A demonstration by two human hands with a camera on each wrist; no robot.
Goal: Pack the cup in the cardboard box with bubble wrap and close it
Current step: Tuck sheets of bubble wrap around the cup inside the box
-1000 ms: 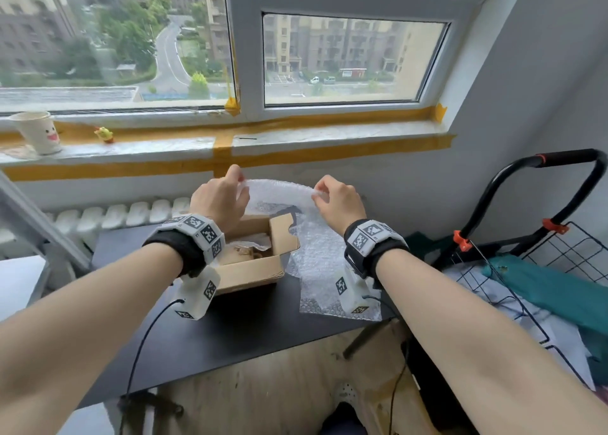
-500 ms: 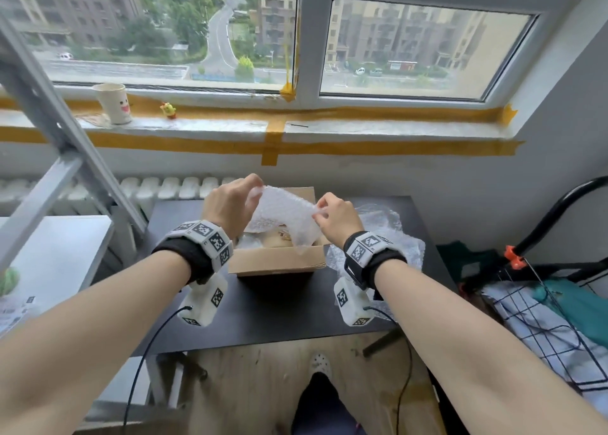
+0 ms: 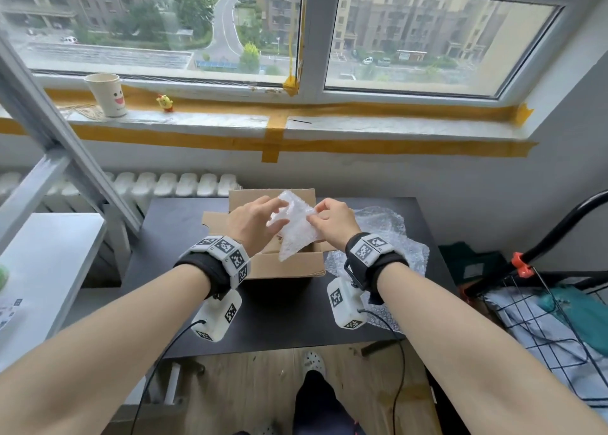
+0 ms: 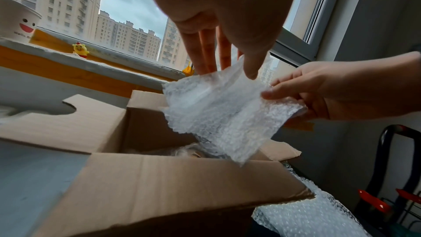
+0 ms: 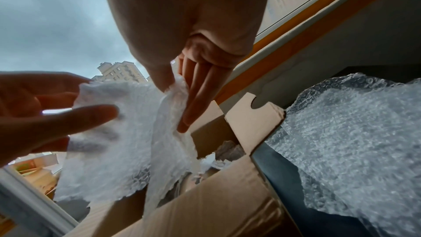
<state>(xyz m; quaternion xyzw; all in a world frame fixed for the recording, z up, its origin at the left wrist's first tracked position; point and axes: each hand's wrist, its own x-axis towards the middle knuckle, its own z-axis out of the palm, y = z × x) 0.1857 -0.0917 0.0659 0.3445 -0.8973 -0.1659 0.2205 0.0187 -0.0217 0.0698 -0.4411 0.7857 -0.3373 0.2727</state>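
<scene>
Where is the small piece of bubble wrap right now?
In the head view, the small bubble wrap piece is held between left hand and right hand, just above the open cardboard box.

Both bare forearms reach forward side by side, each wrist banded with a black strap. The left hand (image 3: pixel 255 220) pinches the crinkled clear bubble-wrap piece (image 3: pixel 296 229) between thumb and straight fingers (image 4: pixel 206 51). The right hand (image 3: pixel 334 222) pinches its opposite edge, fingers curled.

No legible text, label or number anywhere.
</scene>
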